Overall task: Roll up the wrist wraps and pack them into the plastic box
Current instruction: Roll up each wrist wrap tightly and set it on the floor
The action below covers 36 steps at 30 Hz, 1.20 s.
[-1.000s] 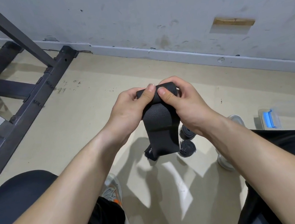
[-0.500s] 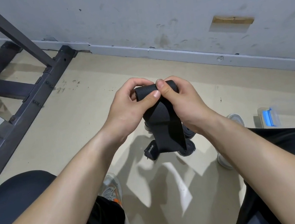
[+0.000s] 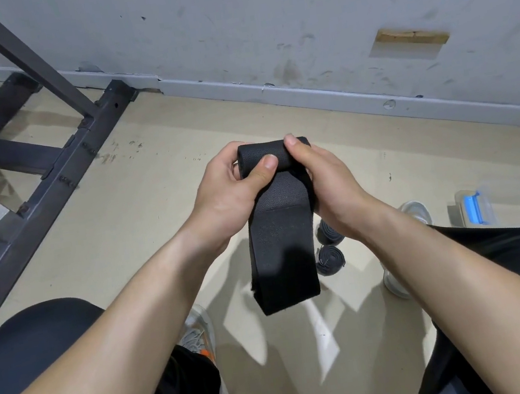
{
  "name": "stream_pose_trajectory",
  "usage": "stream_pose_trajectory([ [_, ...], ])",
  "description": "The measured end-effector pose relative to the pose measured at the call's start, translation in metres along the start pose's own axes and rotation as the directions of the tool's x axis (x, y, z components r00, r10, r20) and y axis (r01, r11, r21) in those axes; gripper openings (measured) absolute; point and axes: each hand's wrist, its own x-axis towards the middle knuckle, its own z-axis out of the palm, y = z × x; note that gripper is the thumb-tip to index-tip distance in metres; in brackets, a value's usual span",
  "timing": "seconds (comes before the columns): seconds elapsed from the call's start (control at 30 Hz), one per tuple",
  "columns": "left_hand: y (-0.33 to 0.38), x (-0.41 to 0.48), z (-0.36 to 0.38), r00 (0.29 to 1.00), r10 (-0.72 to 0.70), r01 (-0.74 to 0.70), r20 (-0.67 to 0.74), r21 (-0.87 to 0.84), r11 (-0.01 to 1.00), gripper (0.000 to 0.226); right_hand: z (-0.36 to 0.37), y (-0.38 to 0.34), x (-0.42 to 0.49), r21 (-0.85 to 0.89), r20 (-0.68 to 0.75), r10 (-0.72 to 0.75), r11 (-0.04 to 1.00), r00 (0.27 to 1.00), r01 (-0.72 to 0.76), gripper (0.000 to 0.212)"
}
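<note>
**Midway: one wrap half rolled, loose tail hanging free**

Now you hold a black woven elastic wrist wrap (image 3: 278, 227) in the air between your knees, above the beige floor (image 3: 157, 191). Your left hand (image 3: 231, 194) is closed on the left end of the rolled part, thumb pressed across its front; your right hand (image 3: 319, 175) is closed on the right end, thumb on top. Below the roll, the unrolled tail hangs straight down, its end clear of the floor.

Two rolled black wrist wraps (image 3: 329, 259) lie on the floor just beside the tail, near your right shoe. The clear plastic box with a blue latch (image 3: 476, 210) sits on the floor well apart to your right, close to the right edge of view, partly hidden by your right leg; whether it holds anything cannot be told.

My reading is that rolling is the step in hand, with a good part of this wrap left to wind.

What could go wrong:
- The elastic likely wants to spring back. Ease either thumb too much while re-gripping and the coil may loosen or unwind.
- Unequal feed from the two hands could make the roll run off to one side into a cone, which would pack badly.
- The tail swings free; if it twists, a fold gets wound in.
- A slack roll may open up on the floor or in the box.
</note>
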Motion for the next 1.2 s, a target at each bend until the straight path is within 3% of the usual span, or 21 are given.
stream_pose_trajectory([
  [0.1,0.002,0.001,-0.003,1.000,0.003,-0.003,0.011,0.042,0.999,0.017,0.001,-0.001,-0.002,-0.047,-0.011,-0.005,0.999,1.000,0.005,0.046],
  [0.37,0.015,0.001,-0.005,0.969,-0.236,0.242,0.074,-0.092,0.966,0.038,-0.003,0.006,0.000,-0.045,-0.059,-0.048,0.998,0.997,0.045,0.024],
  [0.47,0.011,0.002,-0.005,0.979,-0.202,0.203,0.041,-0.045,0.978,0.041,-0.004,0.008,0.001,-0.066,-0.028,-0.030,0.997,0.999,0.028,0.029],
  [0.63,0.008,0.003,-0.006,0.990,-0.141,0.141,-0.016,-0.017,0.990,0.023,-0.005,0.005,0.005,0.026,0.007,0.016,1.000,1.000,-0.016,0.044],
  [0.73,0.008,0.001,-0.005,0.995,-0.099,0.100,-0.032,0.056,0.993,0.011,-0.004,0.004,0.006,-0.017,0.020,0.050,0.999,0.999,-0.050,0.056],
  [0.83,0.006,0.000,-0.003,0.998,-0.028,0.035,-0.049,0.146,0.989,0.014,-0.003,0.003,0.004,-0.100,-0.007,-0.001,0.995,1.000,0.000,0.053],
  [0.93,0.007,0.000,-0.002,0.999,-0.031,0.036,-0.041,0.128,0.991,0.024,-0.003,0.003,0.004,-0.100,-0.029,-0.056,0.994,0.998,0.053,0.056],
  [1.1,0.009,0.002,-0.002,0.990,-0.144,0.140,0.005,0.183,0.973,0.054,-0.008,0.007,0.004,-0.138,-0.032,-0.122,0.984,0.992,0.117,0.018],
  [1.2,0.008,0.003,-0.004,0.996,-0.089,0.087,0.004,0.143,0.986,0.028,-0.009,0.007,0.003,-0.103,-0.020,-0.146,0.984,0.989,0.143,0.014],
])
